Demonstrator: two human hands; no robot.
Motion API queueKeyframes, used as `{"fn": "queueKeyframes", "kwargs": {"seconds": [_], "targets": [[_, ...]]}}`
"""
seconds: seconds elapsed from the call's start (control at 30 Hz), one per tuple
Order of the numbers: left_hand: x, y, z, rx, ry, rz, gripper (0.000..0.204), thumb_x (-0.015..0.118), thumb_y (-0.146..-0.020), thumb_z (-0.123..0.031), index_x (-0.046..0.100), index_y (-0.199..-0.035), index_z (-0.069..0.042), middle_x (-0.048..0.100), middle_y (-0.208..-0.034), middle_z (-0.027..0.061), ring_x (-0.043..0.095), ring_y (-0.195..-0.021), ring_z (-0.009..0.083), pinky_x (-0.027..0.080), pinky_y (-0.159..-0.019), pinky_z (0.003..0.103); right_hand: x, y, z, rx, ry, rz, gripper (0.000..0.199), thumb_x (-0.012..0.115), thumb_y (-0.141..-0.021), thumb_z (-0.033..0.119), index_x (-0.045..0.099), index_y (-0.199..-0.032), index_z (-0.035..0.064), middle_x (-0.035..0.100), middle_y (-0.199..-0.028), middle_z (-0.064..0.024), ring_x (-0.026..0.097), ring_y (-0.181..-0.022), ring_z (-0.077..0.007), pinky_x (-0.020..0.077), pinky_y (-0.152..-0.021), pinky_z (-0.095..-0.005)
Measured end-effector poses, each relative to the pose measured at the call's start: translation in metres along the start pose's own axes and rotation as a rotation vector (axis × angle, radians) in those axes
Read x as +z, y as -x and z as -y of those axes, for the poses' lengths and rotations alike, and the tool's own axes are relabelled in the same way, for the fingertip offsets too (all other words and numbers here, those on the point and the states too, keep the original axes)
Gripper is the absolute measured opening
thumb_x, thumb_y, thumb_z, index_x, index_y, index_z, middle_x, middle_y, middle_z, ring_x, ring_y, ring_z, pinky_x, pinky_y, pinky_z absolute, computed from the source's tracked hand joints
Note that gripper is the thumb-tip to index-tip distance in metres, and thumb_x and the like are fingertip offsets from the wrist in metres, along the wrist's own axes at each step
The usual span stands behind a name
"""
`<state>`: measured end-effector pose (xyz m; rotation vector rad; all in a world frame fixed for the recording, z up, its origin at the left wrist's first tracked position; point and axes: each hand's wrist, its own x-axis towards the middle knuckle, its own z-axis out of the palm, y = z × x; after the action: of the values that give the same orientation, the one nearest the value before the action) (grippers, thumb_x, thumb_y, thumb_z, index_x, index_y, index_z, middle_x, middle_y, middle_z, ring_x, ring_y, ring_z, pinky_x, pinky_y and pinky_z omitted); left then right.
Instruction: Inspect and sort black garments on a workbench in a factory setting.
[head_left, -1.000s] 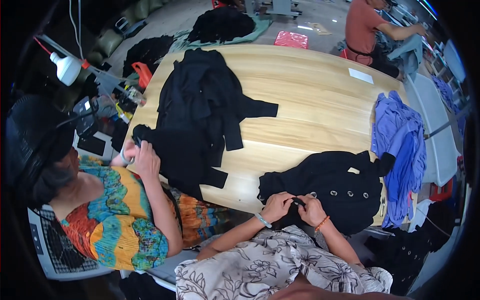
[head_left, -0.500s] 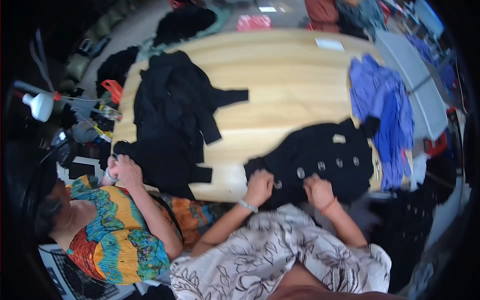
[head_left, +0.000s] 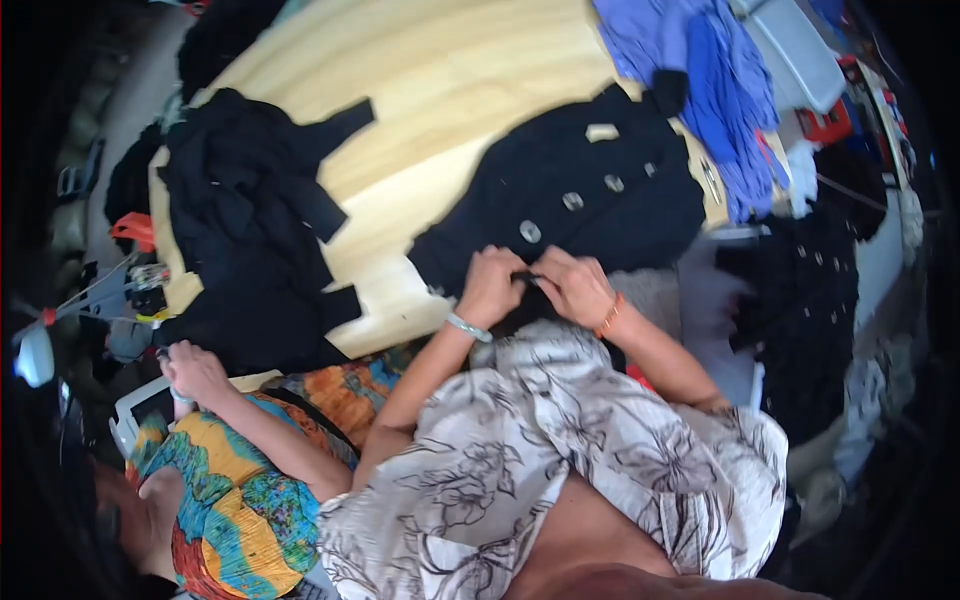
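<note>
A black coat with large pale buttons [head_left: 585,195] lies on the light wooden table [head_left: 440,90], its lower hem hanging over the near edge. My left hand [head_left: 492,285], with a bracelet at the wrist, and my right hand [head_left: 575,287], with an orange band, meet at that hem. Both pinch the dark fabric between their fingertips. My patterned white sleeves fill the lower middle of the view.
A second black garment [head_left: 255,215] is spread on the table's left half. A person in a colourful top [head_left: 230,490] sits at my left, one hand [head_left: 192,368] by that garment's edge. Blue-purple cloth [head_left: 700,70] drapes the table's right end. Dark clothes [head_left: 810,300] pile at right.
The view has tilted and moved closer over the coat. My hands have come together at the coat's hem, from slightly apart half a second ago. The neighbour's hand has dropped lower.
</note>
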<state>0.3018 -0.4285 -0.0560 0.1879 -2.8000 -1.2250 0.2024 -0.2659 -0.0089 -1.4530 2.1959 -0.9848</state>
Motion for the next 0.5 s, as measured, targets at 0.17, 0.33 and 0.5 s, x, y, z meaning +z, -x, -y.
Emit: {"fn": "queueKeyframes", "kwargs": {"seconds": [0.17,0.33,0.5], "targets": [[-0.007,-0.030,0.022,-0.462,0.759,0.116,0.051,0.068,-0.082,-0.004,0.049,-0.129,0.001,0.060,-0.109,0.0090,0.061,-0.090,0.0132,0.051,-0.081,0.026,0.000,0.001,-0.005,0.118,-0.007,-0.014,0.012,0.063,-0.078,0.003,0.061,-0.090,0.0037,0.059,-0.089,-0.0140,0.062,-0.074,-0.0380,0.0513,-0.064,-0.0468],[0.018,-0.055,0.011,-0.308,0.336,-0.080,0.016,0.072,-0.077,-0.008,0.067,-0.088,0.002,0.068,-0.073,0.0108,0.066,-0.066,0.0153,0.053,-0.061,0.029,-0.003,-0.011,0.004,0.126,-0.004,-0.003,0.011,0.062,-0.078,0.003,0.063,-0.089,0.0028,0.060,-0.090,-0.0161,0.062,-0.076,-0.0392,0.0514,-0.067,-0.0476],[0.029,-0.052,0.026,-0.330,0.778,0.020,0.007,0.070,-0.080,-0.003,0.068,-0.085,0.001,0.068,-0.074,0.0049,0.064,-0.066,0.0107,0.051,-0.059,0.024,-0.003,-0.013,-0.004,0.196,0.119,0.031,0.023,0.064,-0.078,0.004,0.060,-0.101,0.0047,0.062,-0.095,-0.0186,0.063,-0.079,-0.0408,0.0518,-0.069,-0.0482]]}}
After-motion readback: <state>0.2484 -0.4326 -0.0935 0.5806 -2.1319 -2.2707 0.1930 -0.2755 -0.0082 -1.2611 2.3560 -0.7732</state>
